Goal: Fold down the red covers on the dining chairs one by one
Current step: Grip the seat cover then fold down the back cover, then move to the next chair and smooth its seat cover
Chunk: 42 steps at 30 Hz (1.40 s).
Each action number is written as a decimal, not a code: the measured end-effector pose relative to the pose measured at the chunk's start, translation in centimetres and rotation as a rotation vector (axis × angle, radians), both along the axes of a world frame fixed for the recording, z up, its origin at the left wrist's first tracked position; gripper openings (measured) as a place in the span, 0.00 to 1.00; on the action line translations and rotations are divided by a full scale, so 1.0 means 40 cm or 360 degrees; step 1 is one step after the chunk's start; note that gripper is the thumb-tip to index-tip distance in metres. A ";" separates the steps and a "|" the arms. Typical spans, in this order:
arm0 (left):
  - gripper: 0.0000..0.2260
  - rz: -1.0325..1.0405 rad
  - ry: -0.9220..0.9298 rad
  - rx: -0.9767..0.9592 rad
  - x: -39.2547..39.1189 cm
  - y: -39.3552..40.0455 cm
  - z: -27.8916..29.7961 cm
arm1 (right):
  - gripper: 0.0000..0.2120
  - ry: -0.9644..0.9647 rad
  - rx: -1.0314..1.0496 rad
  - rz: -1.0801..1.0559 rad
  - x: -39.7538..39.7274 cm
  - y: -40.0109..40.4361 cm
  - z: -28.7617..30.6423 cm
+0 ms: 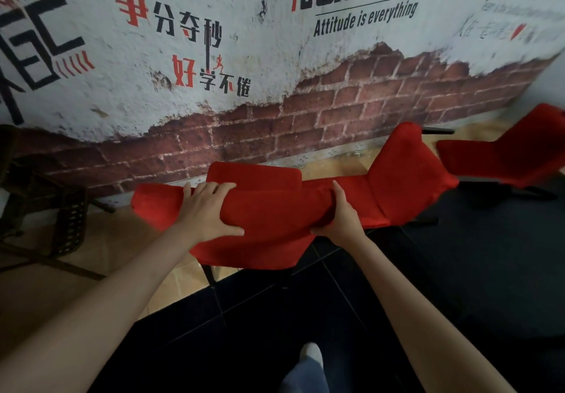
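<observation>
Brick-print wall [305, 111] behind, left hand [205, 209] and right hand [342, 216] each apparently clasping red cover [275, 209] between them

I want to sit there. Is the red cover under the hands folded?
Folded: the red fabric chair cover lies doubled, bunched under both hands.

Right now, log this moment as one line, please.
left hand: grips red cover | right hand: grips same cover | cover: bunched on nearest chair back | red chairs at right: untouched
</observation>
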<state>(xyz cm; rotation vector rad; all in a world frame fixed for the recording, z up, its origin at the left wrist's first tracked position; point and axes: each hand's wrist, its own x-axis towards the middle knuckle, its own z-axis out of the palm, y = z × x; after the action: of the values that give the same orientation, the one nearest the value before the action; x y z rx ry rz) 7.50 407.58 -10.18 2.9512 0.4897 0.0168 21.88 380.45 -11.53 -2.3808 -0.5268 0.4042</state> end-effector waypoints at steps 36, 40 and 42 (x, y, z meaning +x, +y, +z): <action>0.37 -0.0272 0.0210 -0.0257 0.816 -0.633 -0.094 | 0.48 0.0563 -0.0227 -0.0418 0.661 -0.689 -0.098; 0.36 -0.0180 0.0312 -0.0297 0.921 -0.598 -0.149 | 0.49 0.0626 -0.0290 -0.0390 0.770 -0.667 -0.130; 0.36 -0.0120 0.0355 -0.0311 0.983 -0.582 -0.180 | 0.50 0.0655 -0.0299 -0.0408 0.827 -0.663 -0.142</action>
<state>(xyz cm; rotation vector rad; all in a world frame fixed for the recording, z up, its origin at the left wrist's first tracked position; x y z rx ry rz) 46.84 384.30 -17.38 2.7888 0.3828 -0.3515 54.95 353.92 -17.23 -2.4066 0.0053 0.8296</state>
